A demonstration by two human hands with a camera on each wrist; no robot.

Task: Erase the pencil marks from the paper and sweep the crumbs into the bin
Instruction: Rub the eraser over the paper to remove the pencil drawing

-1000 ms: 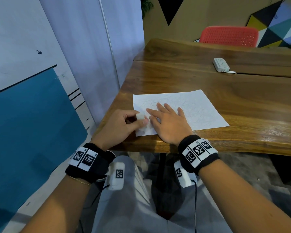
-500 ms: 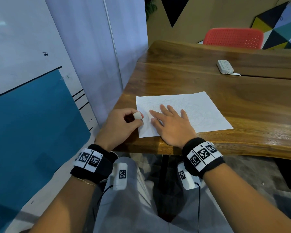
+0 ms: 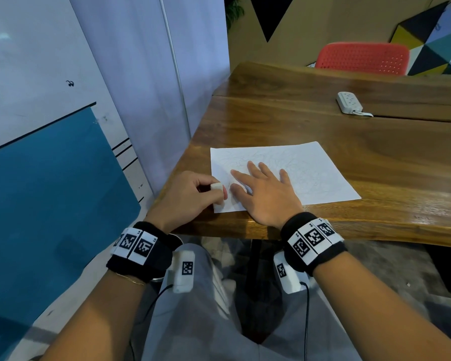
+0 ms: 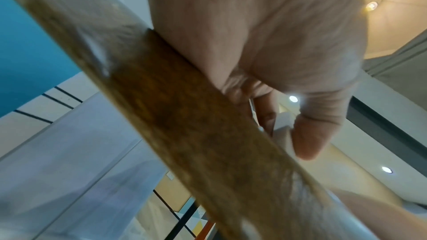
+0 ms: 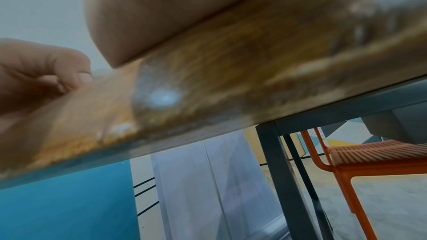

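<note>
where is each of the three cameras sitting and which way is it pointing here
Head: worn on the head, looking forward and down at the paper on the wooden table; shows both forearms, the left hand pinching an eraser and the right hand flat on the sheet.
Left wrist: below the table's near edge, looking up along the palm; shows the thumb and curled fingers.
Right wrist: below the same edge, looking up and under the table at the red chair; shows the palm heel.
Shared: both wrist views catch the table edge and left hand.

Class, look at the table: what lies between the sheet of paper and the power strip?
Nothing: only bare table separates paper and power strip, shown in the head view.
</note>
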